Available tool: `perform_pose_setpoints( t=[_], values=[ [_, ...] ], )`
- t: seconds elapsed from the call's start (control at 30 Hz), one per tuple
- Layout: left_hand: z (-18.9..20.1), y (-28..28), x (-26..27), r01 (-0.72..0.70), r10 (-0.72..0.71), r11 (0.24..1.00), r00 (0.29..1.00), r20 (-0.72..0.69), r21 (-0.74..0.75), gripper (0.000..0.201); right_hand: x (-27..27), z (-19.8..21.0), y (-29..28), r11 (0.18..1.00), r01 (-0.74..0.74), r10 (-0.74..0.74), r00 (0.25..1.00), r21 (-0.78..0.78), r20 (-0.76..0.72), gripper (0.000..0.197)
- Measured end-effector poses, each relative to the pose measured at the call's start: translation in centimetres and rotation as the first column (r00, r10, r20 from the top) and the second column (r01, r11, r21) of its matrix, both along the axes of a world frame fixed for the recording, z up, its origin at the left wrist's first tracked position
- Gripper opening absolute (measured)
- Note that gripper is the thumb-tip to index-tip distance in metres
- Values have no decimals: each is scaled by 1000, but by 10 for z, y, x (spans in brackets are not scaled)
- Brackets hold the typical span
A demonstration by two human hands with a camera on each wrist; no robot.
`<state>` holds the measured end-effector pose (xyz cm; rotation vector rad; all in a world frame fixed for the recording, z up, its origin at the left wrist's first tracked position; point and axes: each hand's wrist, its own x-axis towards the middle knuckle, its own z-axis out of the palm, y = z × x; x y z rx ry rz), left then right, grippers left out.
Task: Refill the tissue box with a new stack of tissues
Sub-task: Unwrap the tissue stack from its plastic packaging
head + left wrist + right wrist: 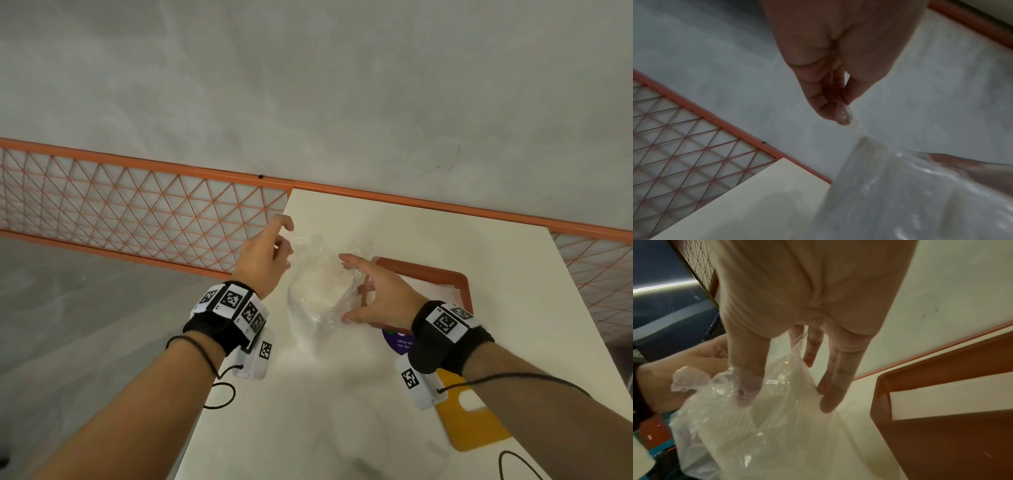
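A stack of white tissues in a clear plastic wrapper (318, 294) hangs over the white table (428, 233) between my two hands. My left hand (286, 240) pinches a twisted end of the film, seen close in the left wrist view with the fingertips (841, 113) pressed together on it. My right hand (344, 289) spans the pack's right side, thumb low and fingers high. In the right wrist view my thumb (745, 386) lies under the film and my fingers (828, 395) press the wrapper (764, 434). The orange tissue box (445, 274) stands behind my right hand.
The orange box (879, 402) is open on top and shows white tissue (951, 402) inside. A yellow board (469, 425) and a purple label (394, 339) lie on the table under my right wrist. An orange mesh rail (137, 205) runs to the left of the table.
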<state>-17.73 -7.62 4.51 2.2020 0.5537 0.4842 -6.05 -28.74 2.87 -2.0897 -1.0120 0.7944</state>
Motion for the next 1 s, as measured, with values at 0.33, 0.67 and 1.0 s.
perform_pose_setpoints(
  t=[0.33,0.67,1.0],
  values=[
    [-3,-18,-14,-15,-55,966,964,-262,-258,26,-7,10,3,991,123,-105,956,49,-273,66],
    [0,-21,-27,62,-184,837,968,-173,-543,70,-18,11,9,997,61,-47,974,57,-221,94],
    [-10,-34,-35,69,-146,906,977,-155,-417,40,-31,-8,8,978,116,-85,981,175,-177,95]
  ],
)
